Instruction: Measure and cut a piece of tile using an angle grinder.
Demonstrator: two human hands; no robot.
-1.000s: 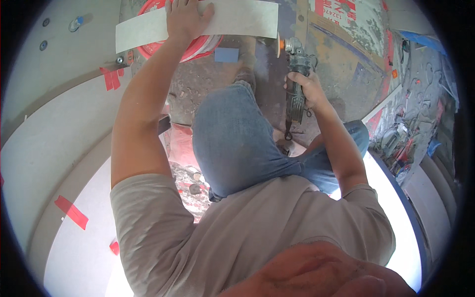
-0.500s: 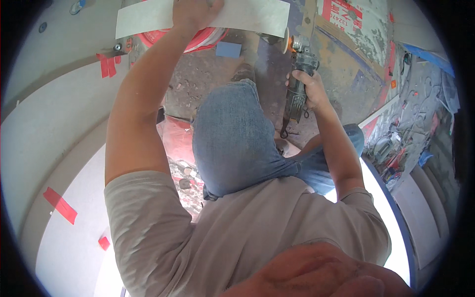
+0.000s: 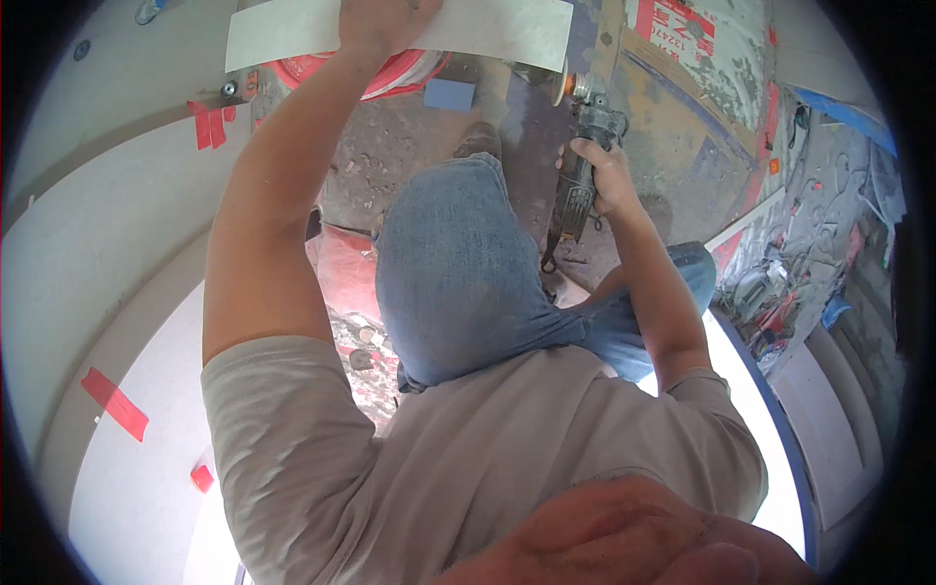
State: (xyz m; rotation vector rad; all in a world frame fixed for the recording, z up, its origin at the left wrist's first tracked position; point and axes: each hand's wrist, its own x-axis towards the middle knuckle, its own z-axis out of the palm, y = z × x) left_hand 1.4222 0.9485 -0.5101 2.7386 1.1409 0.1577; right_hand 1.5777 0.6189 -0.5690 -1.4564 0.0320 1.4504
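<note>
Steadiness seems key: right hand (image 3: 608,175) wraps the grinder (image 3: 575,195), left hand (image 3: 383,21), grip unclear, rests on the strip (image 3: 497,31), disc (image 3: 559,86) best fed lightly.

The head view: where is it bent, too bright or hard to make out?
In the head view, the pale panels at left curve and the corners go black; white glare flanks the grey shirt; the clutter at right is hard to tell apart, and the top edge crops the left hand.
</note>
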